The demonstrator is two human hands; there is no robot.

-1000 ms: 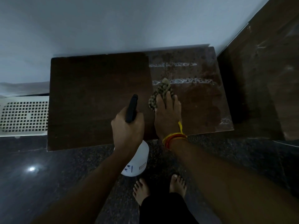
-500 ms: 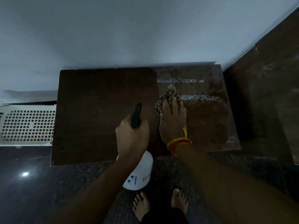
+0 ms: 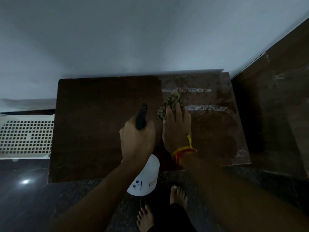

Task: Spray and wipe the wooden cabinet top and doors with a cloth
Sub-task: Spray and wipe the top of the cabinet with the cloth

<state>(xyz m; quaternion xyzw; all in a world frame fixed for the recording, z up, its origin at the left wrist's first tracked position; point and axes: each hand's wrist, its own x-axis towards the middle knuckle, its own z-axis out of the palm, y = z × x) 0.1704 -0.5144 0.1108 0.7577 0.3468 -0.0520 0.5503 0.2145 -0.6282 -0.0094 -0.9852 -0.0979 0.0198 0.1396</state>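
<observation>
The dark wooden cabinet top (image 3: 93, 124) lies below me against a white wall. Its left part looks plain and dark; the right part is blotchy, with two pale streaks (image 3: 197, 98). My left hand (image 3: 137, 141) grips a white spray bottle (image 3: 144, 178) by its black trigger head, nozzle pointing away over the top. My right hand (image 3: 177, 131), with straight fingers and a yellow-red wrist thread, presses a crumpled checked cloth (image 3: 168, 106) flat on the top near its middle.
A white perforated plastic crate (image 3: 25, 136) stands left of the cabinet. A tall dark wooden panel (image 3: 275, 114) rises on the right. The floor (image 3: 25, 198) is dark polished stone, and my bare feet (image 3: 177, 195) stand in front of the cabinet.
The view has tilted up, so the cabinet sits lower in the frame. My right hand and the cloth have slid slightly away across the top. The left hand keeps its hold on the bottle.
</observation>
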